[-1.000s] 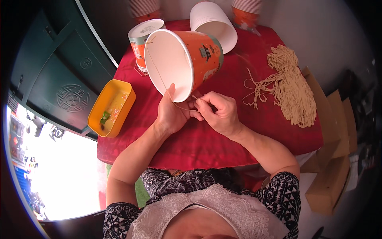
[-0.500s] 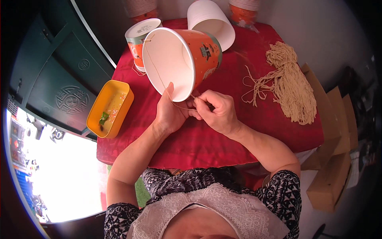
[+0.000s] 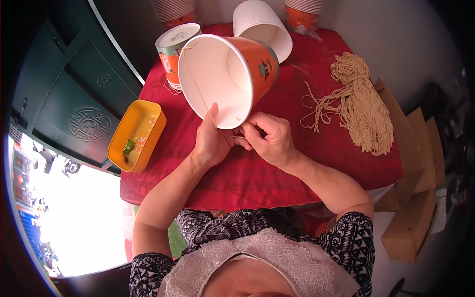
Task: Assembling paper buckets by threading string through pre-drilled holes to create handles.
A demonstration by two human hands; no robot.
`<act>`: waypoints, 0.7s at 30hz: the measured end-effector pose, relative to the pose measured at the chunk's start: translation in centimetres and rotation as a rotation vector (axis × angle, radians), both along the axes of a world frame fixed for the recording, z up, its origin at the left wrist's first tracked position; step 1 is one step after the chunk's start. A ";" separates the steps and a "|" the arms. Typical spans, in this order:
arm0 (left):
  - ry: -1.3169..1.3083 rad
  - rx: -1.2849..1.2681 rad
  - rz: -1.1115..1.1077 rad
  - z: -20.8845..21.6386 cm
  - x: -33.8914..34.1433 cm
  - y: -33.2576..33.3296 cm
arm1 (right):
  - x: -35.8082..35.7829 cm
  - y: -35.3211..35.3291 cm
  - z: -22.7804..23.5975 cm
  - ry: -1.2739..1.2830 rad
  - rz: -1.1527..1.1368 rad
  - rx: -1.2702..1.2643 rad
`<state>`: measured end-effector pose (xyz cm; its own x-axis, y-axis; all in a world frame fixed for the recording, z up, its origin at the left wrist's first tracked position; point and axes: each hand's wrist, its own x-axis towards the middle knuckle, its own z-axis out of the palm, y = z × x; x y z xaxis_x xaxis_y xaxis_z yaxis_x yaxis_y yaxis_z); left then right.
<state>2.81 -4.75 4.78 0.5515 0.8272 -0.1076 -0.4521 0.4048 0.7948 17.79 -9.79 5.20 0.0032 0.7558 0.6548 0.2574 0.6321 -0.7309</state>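
A large paper bucket [image 3: 262, 64], orange outside and white inside, lies tilted with its mouth facing me. My left hand [image 3: 213, 141] grips its near rim, thumb over the edge and fingers underneath. Thin beige cord [image 3: 197, 89] runs from a knot at the far left rim across the opening, past my left thumb. My right hand [image 3: 272, 139] is closed in a pinch on the cord just outside the near rim, where a short bit of cord pokes through to the inside. Its fingertips partly hide the cord and meet the left fingers.
Beige cord lies in a bundle [image 3: 363, 109] on the red tablecloth [image 3: 277, 188] at right. A yellow tub [image 3: 159, 129] holding small scraps stands at left. Behind are an upturned bucket stack [image 3: 174, 57] and a white bucket stack [image 3: 247, 24] on its side. Cardboard [image 3: 408, 222] lies beyond the right edge.
The bucket has turned slightly, its mouth facing me more and its rim shifting right. A bit of cord now shows inside the near rim. Both hands have hardly moved.
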 end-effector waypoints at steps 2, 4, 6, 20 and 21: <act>0.007 0.022 -0.002 -0.1 -0.1 0.0 | -0.1 0.0 0.0 0.004 -0.002 0.016; 0.014 0.045 -0.003 -0.2 -0.2 0.1 | 0.0 0.1 -0.2 0.026 0.002 -0.030; 0.031 0.084 0.030 -0.4 -0.2 0.1 | 0.1 0.7 -1.1 0.032 -0.002 -0.010; 0.247 0.349 0.125 -1.1 -0.3 0.0 | 1.0 1.9 -2.5 0.363 0.059 -0.382; 0.234 0.316 0.072 -1.1 -0.4 -0.1 | 0.9 1.9 -2.4 0.363 0.059 -0.381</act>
